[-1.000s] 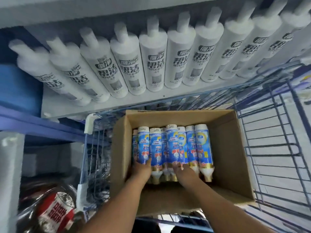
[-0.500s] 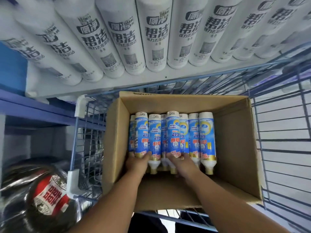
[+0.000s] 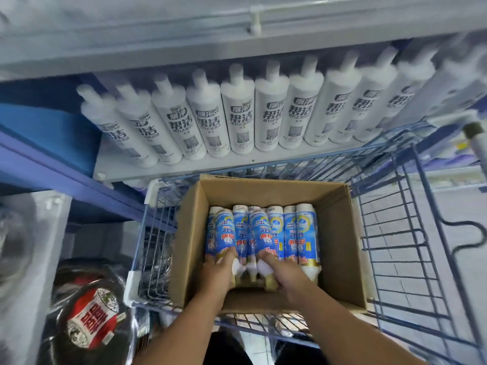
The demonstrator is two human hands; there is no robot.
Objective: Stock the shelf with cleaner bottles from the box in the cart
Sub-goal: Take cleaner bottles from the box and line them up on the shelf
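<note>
While the white shelf (image 3: 263,164) fills the top of the view with a row of white cleaner bottles (image 3: 237,119) standing upright on it, the blue wire cart (image 3: 395,233) sits just below and in front of its edge. An open cardboard box (image 3: 340,233) rests inside the cart, toward its left side. Blue-labelled bottles (image 3: 305,233) lie side by side in the box, their bases toward the shelf and their narrow white nozzle ends toward the person.

Both hands reach into the near end of the box. The left hand (image 3: 218,270) grips the neck end of one blue bottle (image 3: 224,235) near the left of the row, its fingers curled round it and that bottle raised a little above its neighbours. The right hand (image 3: 284,272) grips another blue bottle (image 3: 262,233) at the same end, fingers wrapped over its neck, also tilted up.

How many bottles lie beneath the top layer is hidden. The nozzles under the hands are mostly covered. Shelf bottles at both ends blur out, and a red-labelled package (image 3: 92,317) at lower left is smeared and cut by the frame.
</note>
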